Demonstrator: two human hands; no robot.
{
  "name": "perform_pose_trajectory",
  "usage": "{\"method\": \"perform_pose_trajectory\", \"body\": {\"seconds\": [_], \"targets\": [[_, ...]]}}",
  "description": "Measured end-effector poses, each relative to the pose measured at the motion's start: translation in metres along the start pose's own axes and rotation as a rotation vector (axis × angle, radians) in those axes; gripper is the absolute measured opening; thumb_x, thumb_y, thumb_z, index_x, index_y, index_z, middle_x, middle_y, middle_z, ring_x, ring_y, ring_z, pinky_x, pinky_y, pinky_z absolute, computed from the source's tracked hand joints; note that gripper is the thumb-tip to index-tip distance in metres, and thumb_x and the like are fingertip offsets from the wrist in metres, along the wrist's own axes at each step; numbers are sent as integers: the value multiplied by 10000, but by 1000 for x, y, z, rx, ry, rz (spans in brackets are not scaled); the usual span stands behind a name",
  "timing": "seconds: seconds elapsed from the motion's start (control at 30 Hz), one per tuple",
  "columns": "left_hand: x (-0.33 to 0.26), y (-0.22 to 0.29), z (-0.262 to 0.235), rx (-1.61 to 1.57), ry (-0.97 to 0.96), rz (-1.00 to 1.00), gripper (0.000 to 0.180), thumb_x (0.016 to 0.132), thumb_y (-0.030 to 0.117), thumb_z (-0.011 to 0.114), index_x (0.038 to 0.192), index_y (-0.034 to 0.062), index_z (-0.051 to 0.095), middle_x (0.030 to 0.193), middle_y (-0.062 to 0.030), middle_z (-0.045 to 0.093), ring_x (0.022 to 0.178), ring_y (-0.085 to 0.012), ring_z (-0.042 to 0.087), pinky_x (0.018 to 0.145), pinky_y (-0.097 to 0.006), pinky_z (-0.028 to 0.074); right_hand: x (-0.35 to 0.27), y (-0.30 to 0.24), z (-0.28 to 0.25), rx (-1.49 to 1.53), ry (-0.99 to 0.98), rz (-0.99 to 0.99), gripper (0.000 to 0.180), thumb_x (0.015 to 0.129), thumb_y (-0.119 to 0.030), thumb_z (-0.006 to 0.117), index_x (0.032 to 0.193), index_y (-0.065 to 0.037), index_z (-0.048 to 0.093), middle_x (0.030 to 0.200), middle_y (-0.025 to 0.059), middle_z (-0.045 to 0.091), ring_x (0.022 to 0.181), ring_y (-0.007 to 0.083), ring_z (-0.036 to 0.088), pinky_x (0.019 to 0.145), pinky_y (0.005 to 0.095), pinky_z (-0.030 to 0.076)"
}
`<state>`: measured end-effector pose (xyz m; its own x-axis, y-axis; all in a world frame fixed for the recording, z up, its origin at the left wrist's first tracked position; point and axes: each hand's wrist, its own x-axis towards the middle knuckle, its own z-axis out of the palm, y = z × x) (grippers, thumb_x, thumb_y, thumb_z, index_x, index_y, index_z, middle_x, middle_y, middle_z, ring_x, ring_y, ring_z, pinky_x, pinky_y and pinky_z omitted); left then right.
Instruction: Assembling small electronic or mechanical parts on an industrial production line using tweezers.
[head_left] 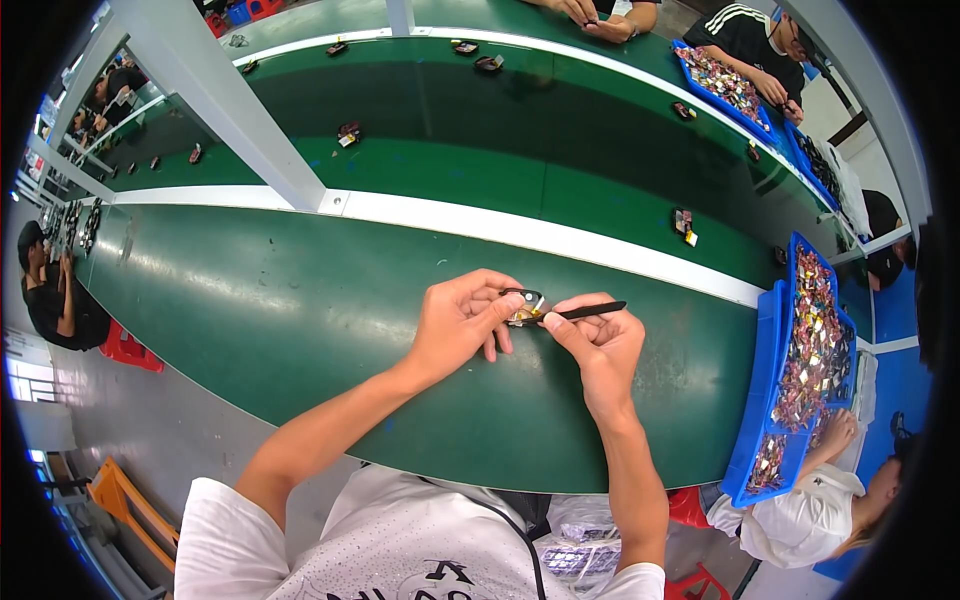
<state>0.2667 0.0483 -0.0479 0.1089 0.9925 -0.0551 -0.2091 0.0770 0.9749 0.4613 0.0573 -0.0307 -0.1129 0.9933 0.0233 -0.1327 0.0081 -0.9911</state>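
Above the green worktable my left hand (464, 318) is closed, its thumb and fingers pinching a small black casing (527, 298) with shiny and yellow parts inside. A slim black stick-like tool (596, 310) lies across my right hand (600, 343), pinched between thumb and fingers. The tool's tip end reaches the casing's lower edge, where both hands nearly meet. The fingers hide part of the casing, so whether the tip touches its inner parts I cannot tell.
A green worktable (300, 300) spreads beneath my hands. Beyond a white rail (520, 231) runs a green conveyor (480, 150) carrying several small units. At right, blue trays (739, 468) hold many small wired parts; a person (800, 510) reaches beside them. Other people sit around.
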Motion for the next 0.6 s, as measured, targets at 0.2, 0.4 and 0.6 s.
{"method": "perform_pose_trajectory", "body": {"seconds": [0.2,0.4,0.6], "targets": [[1,-2,-3,-96,-34,-25,245,1034,119,604,1153,-94,621,947,-177,723,599,-212,710,436,-273,544,-5,3,6,-139,19,-214,89,852,49,782,919,32,726,729,-18,670,504,-23,378,457,189,253],[2,-1,-5,-109,-40,-25,260,1045,142,591,1149,-93,623,945,-176,725,596,-216,711,439,-275,550,-5,8,8,-293,74,-409,75,817,39,807,853,-3,757,740,-7,702,465,-8,375,437,205,264],[3,-4,-6,-122,-28,-12,249,1040,128,595,1153,-93,620,949,-177,726,599,-216,712,441,-274,555,-3,8,10,-362,41,-509,101,798,39,810,859,-31,769,848,50,777,438,13,407,427,206,291]]}}
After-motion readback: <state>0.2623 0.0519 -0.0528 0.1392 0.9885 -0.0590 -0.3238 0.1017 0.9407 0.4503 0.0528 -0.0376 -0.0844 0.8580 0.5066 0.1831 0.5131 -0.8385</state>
